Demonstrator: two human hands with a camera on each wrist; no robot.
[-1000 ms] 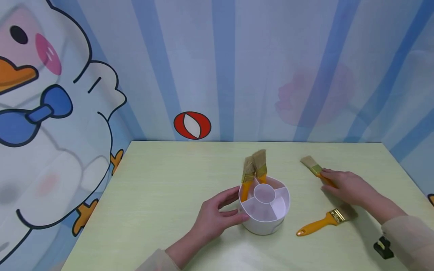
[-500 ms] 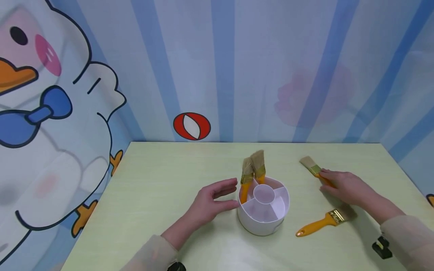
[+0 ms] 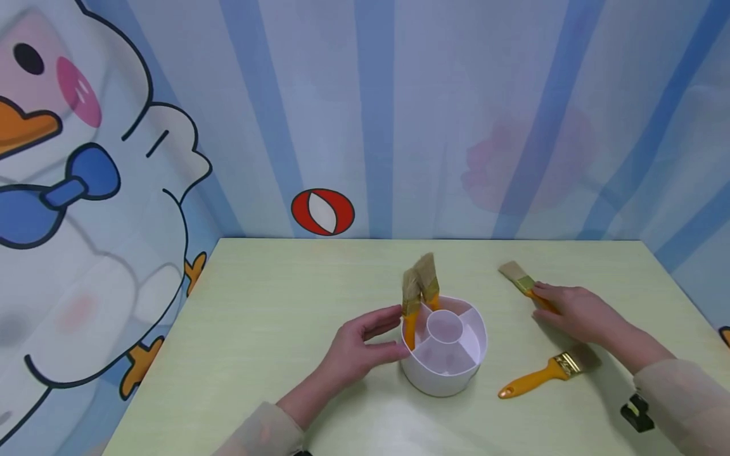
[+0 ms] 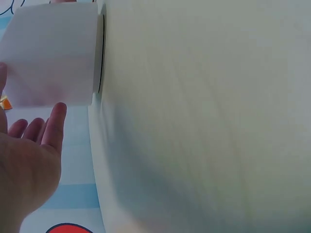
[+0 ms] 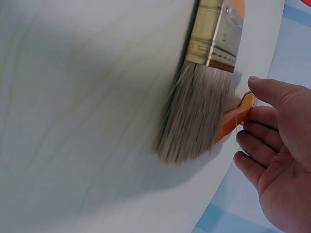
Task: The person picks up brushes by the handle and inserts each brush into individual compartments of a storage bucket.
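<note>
Now touched white compartmented organizer [image 3: 439,384] at its nine o'clock, with loosely extended fingers [image 3: 378,316] of left hand [image 3: 356,345]! Out at organizer's two o'clock, with right hand [image 3: 582,315], pinched paintbrush [image 3: 526,285] by orange handle [image 3: 544,302]. Spotted two bristles-up paintbrushes [image 3: 426,276] inside organizer, toward eleven; fourth brush [image 3: 542,376], between three and four, flat on table [image 3: 285,297].

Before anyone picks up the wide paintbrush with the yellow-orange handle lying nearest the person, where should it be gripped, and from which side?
Probably the middle of the yellow-orange handle, pinched from above, coming from the person's left. The paintbrush lies flat; its handle points left and towards the person, while its bristles lie nearer the right forearm.
</note>
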